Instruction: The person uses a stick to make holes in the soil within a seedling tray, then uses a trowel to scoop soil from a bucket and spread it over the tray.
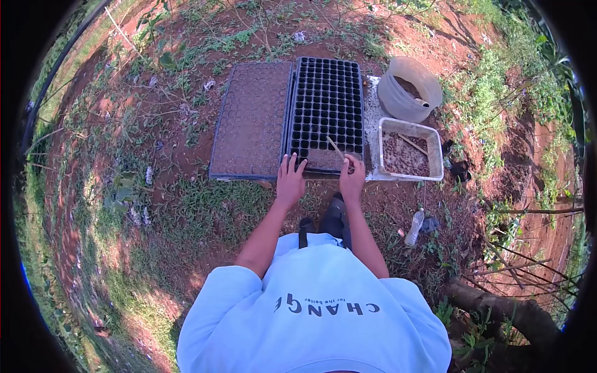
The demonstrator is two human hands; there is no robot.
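Observation:
A black seedling tray (pixel 328 93) lies before me, its many small cells mostly dark and unfilled. Brown soil (pixel 329 159) covers the cells at its near end. My left hand (pixel 290 180) rests with fingers spread at the near left corner, by the seam with a second seedling tray (pixel 252 118), which is filled level with soil. At the near right corner, my right hand (pixel 352 177) pinches a thin wooden stick (pixel 335 148), which slants up and left over the cells. Its fingers hide the stick's lower end.
Right of the trays stands a white rectangular basin (pixel 438 163) holding brown soil and another stick (pixel 413 144). Behind it is a cut translucent plastic tub (pixel 398 99) with soil inside. A plastic bottle (pixel 415 227) lies on the ground, and a thick log (pixel 497 304) is at lower right.

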